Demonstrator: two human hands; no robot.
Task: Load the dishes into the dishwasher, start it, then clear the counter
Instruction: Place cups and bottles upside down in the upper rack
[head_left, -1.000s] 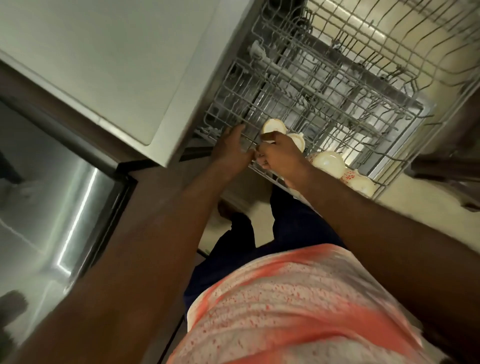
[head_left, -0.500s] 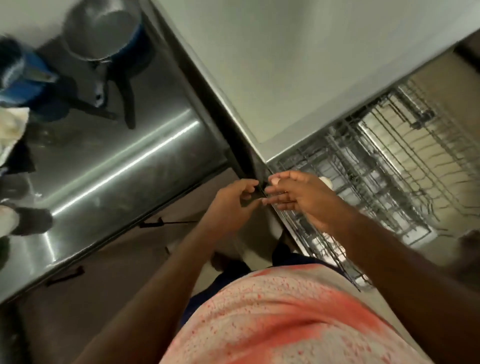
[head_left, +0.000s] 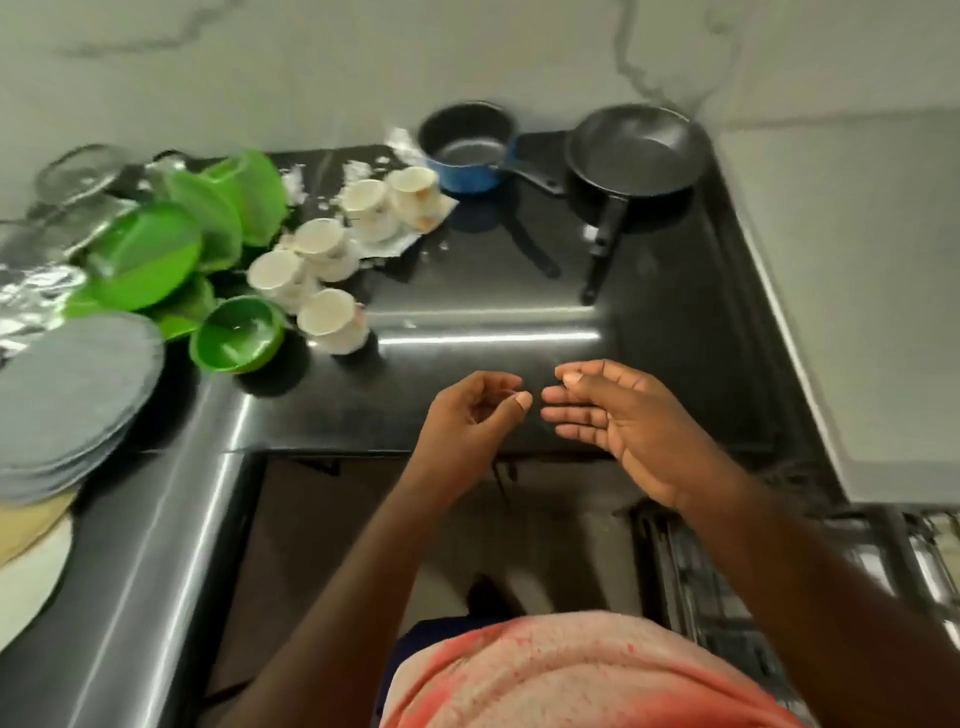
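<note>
Dishes crowd the upper left of the frame on the dark counter (head_left: 519, 322). I see a stack of grey plates (head_left: 72, 384) at the left edge, and green plates (head_left: 145, 254) are heaped just above it. A green bowl (head_left: 236, 335) sits upright beside them. A cluster of cream cups (head_left: 328, 312) runs from the bowl up toward the middle of the frame, some tipped on their sides. Crumpled foil (head_left: 31, 291) lies at the far left.

At the upper centre a blue saucepan (head_left: 467, 150) stands near the marble wall. A black frying pan (head_left: 636, 148) sits to its right with its handle pointing down the frame.

Both of my hands hang over the counter's near edge, around the centre of the frame, well apart from the dishes. The left hand (head_left: 467, 421) is loosely curled with the thumb out and holds nothing. The right hand (head_left: 623, 421) is relaxed, palm turned toward the left hand and fingers nearly straight, and it is also empty. Their fingertips come close, but I can see a gap between them.

In the lower right corner I can make out part of the dishwasher rack (head_left: 717, 587) below a pale worktop (head_left: 857, 312). It is too blurred for me to tell what it carries.
</note>
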